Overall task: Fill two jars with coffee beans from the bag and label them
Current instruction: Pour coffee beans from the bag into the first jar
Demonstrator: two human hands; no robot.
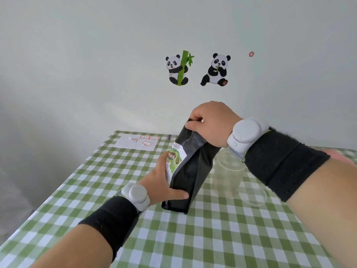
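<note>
1. Cloth [212, 238] in green and white checks covers the bench, and the bag [193, 171] stands on it near the middle, leaning a little to the right.
2. Black bands wrap both forearms, the left band [110, 221] nearer than the bag and the right band [284, 165] to the right of it. A grey puck sits at each wrist.
3. The left hand [162, 182] grips the bag low on its left side. Its thumb lies across the black front near the base, and its fingers curl round the printed label on the far side.
4. The near jar [253, 194], clear glass, stands on the cloth to the right of the bag and apart from it.
5. The far jar [226, 176], also clear, stands just right of the bag. Its rim is partly hidden by the right wrist, and I cannot tell whether it touches the bag.
6. The right hand [210, 122] is at the top of the bag, its fingers and thumb pinching the folded top edge.
7. A white label sheet [135, 144] with red-edged stickers lies flat behind the bag to the left, by the far edge of the bench.
8. A small purple thing [169, 136] lies just behind the bag, too small to identify.
9. On the wall above the bag are two panda stickers [178, 69] and a small pink flower [251, 54].
</note>
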